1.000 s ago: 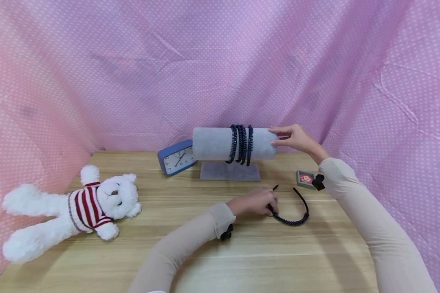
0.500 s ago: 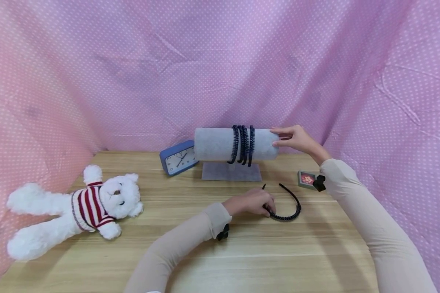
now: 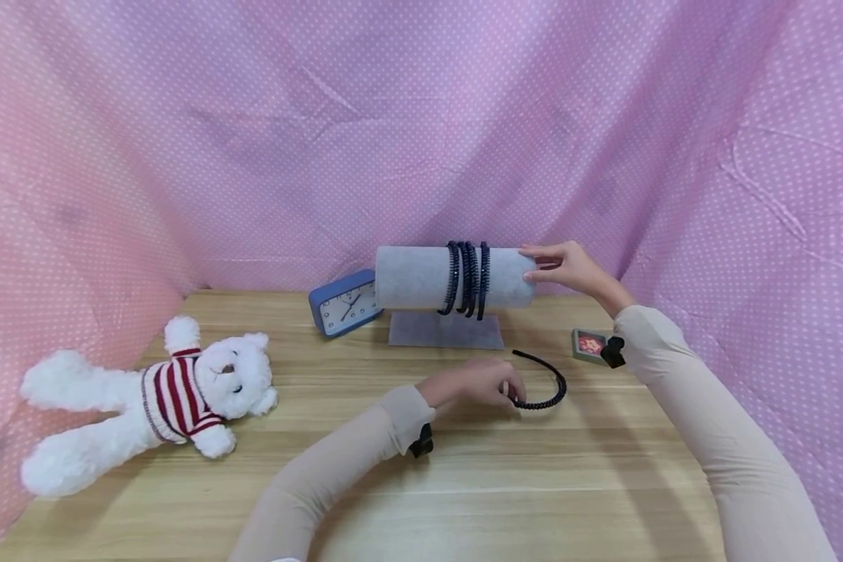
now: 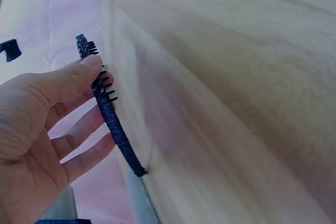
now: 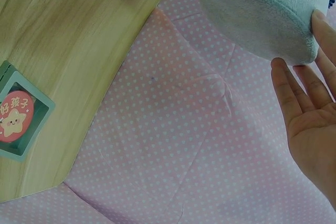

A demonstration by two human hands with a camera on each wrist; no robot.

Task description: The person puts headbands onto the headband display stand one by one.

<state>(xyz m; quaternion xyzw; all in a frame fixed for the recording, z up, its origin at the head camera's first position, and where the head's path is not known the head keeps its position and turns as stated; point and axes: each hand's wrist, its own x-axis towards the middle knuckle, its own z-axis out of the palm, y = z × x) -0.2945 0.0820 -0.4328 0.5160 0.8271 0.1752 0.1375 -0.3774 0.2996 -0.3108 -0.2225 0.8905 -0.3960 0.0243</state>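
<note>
In the head view my left hand pinches one end of a black beaded headband low over the table, in front of a grey display stand. The left wrist view shows thumb and fingers pinching the headband, with small comb teeth along its edge. My right hand holds the right end of the stand's padded roll; its fingertips press against the end of the roll in the right wrist view. Several dark headbands hang around the roll, right of its middle.
A blue clock leans behind the stand's left side. The white teddy bear in a striped sweater lies at the left. A small green box with a red star picture is at the right. Pink dotted cloth surrounds the table.
My left hand has drawn the headband leftward and slightly back toward the stand, and turned it. The right hand stays on the roll's end. The whole view has shifted slightly.
</note>
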